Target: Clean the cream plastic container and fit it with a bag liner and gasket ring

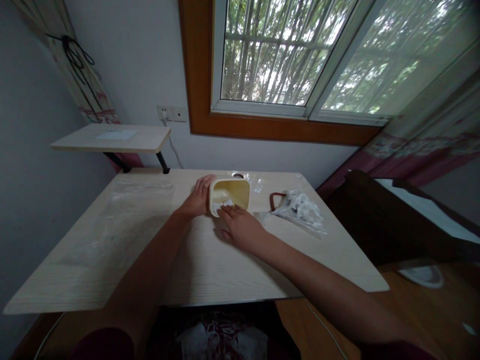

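A pale yellow plastic container (pixel 243 191) lies tipped on the table, its open side facing me. My left hand (pixel 200 196) is closed around its left side. At the lower rim my right hand (pixel 242 226) reaches in, fingers pressing a white tissue-like piece (pixel 227 203) against the inside wall. The right fingertips partly cover that piece. To the right lies a clear plastic bag (pixel 302 212) of crumpled white material, with a reddish-brown loop (pixel 273 201) beside it. Behind the container, a small brown curved thing (pixel 238 175) shows only in part.
A clear plastic sheet (pixel 120 215) covers part of the left side of the light wooden table (pixel 210 280). At the back left stands a small raised shelf (pixel 150 137) with a white paper (pixel 117 134). A dark piece of furniture (pixel 405 220) stands beyond the right edge.
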`<state>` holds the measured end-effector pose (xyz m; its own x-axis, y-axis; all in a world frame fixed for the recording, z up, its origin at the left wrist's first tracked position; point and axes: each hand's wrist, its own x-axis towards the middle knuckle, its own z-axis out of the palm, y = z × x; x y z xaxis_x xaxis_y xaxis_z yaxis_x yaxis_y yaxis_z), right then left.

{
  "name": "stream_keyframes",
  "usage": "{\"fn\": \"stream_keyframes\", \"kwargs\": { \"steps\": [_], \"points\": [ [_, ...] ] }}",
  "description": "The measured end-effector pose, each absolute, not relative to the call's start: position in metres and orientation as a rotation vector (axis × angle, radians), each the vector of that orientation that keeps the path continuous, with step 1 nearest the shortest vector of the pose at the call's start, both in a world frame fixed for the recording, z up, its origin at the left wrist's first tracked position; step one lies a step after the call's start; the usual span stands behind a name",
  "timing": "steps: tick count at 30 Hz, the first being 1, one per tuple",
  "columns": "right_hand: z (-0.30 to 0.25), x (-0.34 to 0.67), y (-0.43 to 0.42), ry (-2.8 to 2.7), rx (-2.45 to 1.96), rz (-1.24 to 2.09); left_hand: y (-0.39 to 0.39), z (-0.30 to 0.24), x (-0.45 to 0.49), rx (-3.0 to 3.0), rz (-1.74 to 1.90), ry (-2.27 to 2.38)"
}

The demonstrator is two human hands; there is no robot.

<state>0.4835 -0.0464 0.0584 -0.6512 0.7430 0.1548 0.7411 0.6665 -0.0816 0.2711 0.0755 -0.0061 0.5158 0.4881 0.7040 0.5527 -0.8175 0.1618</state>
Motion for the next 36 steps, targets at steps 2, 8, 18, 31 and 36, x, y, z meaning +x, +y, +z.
{"fn": "stream_keyframes", "kwargs": {
  "steps": [2,8,18,31,36],
  "points": [
    [0.056,0.479,-0.048,-2.681,-1.196,0.072,0.076,-0.007,0.271,-2.672,-1.181,-0.925],
    [0.059,0.479,-0.046,-2.655,-1.158,0.118,0.077,-0.007,0.271,-2.7,-1.166,-0.929],
    [0.073,0.484,-0.026,-2.793,-1.249,-0.005,0.076,-0.004,0.276,-2.71,-1.151,-0.951],
    [0.062,0.471,0.046,-2.791,-1.425,0.344,0.077,0.016,0.286,-2.75,-1.068,-0.928],
    [0.055,0.479,0.06,-2.742,-1.411,0.364,0.074,0.025,0.292,-2.784,-1.014,-0.938]
  ]
}}
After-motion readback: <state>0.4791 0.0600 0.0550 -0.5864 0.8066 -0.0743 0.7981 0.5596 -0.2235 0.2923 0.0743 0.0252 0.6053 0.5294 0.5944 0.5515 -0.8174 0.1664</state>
